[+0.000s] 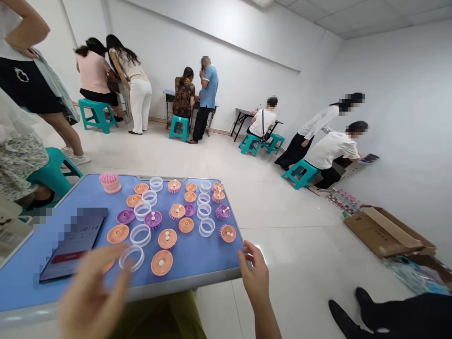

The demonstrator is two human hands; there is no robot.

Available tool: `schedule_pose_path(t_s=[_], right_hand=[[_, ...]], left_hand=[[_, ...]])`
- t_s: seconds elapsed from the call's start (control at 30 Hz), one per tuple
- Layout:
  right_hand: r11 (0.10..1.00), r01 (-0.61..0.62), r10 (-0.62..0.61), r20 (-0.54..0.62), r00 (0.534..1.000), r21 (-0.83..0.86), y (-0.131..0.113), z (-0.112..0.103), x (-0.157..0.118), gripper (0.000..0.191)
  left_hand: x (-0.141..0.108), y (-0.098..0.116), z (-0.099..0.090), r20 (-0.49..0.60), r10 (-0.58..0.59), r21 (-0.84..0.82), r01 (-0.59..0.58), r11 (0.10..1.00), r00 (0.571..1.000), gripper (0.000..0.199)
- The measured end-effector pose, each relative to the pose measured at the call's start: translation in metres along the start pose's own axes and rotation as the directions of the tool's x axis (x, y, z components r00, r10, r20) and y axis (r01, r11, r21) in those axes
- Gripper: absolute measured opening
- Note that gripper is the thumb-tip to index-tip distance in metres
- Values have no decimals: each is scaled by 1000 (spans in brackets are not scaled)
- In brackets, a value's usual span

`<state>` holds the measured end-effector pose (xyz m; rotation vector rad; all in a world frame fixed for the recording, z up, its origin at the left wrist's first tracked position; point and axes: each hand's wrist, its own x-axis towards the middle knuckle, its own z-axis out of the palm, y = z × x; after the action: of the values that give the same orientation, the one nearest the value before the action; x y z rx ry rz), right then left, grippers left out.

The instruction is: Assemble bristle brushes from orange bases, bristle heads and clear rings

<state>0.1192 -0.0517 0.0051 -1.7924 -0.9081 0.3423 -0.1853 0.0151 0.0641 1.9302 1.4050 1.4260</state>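
Across the blue rectangular tabletop with a pale grey rim [210, 256]: clear plastic rings [142, 259] and round orange [117, 233] and purple plastic discs [125, 216], several bristled underneath; at far left, a peach-and-pink bristled brush [110, 184], and nearer, a dark flat tablet [76, 245]. Left hand [93, 292] blurred, open beside the nearest ring; contact impossible to tell. Right hand [254, 266] at the near right corner, thumb and fingers parted. Beyond, on pale floor tiles [282, 226]: turquoise plastic stools [179, 128], people at desks against white walls [243, 61]; right, an open brown cardboard box [381, 233].
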Motion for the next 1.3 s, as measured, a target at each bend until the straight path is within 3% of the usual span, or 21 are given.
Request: schedule_pose_path(t_s=[0.03,0.1,0.17,0.2,0.33,0.5,0.73,0.87,1.1,1.23,1.3], right_hand=[[999,29,-29,1,1000,-39,1,2,6,39],[993,74,-72,27,997,-88,4,8,16,49],[989,110,-103,67,992,-102,8,15,23,60],[987,126,-117,85,989,-103,9,18,26,64],[979,167,-152,128,980,-119,12,26,32,71],[968,201,-177,159,971,-151,9,30,39,71],[962,234,-201,213,956,-143,1,33,47,60],[969,221,-193,222,956,-107,-2,34,47,48],[978,189,-206,297,932,86,-5,11,26,44],[980,19,-119,513,850,197,-14,-15,11,55],[981,-42,-71,547,834,191,-22,-27,5,60]], left_hand=[[-13,19,19,104,172,-61,-167,984,979,32],[-26,44,59,302,313,-166,-273,947,900,32],[-25,53,97,456,291,-170,-239,956,841,38],[-21,52,114,496,238,-126,-202,971,835,41],[-2,37,161,462,22,76,-65,995,887,54],[7,31,187,410,-50,145,-11,989,911,66],[11,32,200,400,-111,171,45,984,910,61],[11,32,197,408,-119,139,68,988,905,52],[-14,43,162,483,-52,3,58,998,874,55],[-26,46,137,536,-20,-94,83,992,844,52],[-27,48,126,562,-17,-93,84,992,827,45]])
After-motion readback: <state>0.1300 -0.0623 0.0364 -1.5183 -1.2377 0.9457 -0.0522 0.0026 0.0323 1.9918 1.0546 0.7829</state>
